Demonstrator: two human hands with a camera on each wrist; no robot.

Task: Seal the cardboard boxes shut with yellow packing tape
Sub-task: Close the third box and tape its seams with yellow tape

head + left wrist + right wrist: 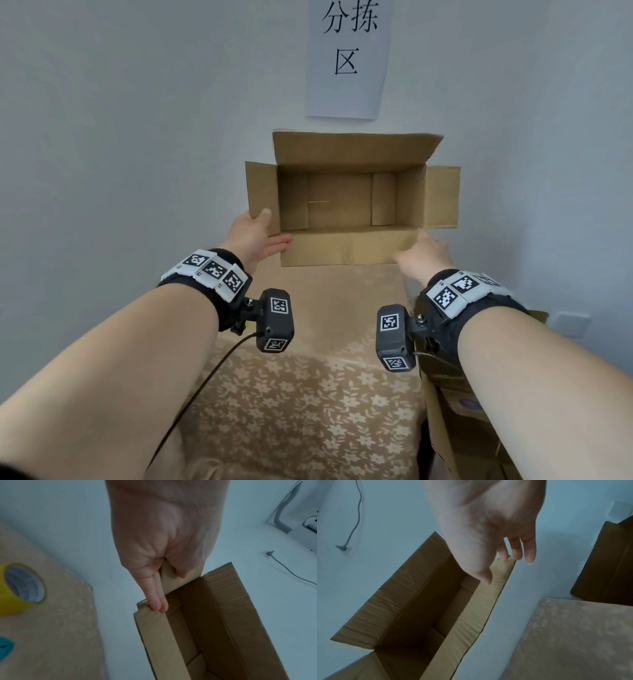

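Ahead of me a pale grey wall [137,102] carries a white paper sign [347,58] with black characters; below that sign lies a beige floral-patterned cloth [308,394].

Two cardboard boxes: one open box [346,202], another box [607,566] at the right. One yellow tape roll [20,588]. Two hands.

We see our right hand [488,534] over an open cardboard box [419,601], fingers [529,550] straight, reaching its near edge. Another brown box [607,568] sits beside a tan cloth [573,642]. A grey cord [357,513] hangs nearby.
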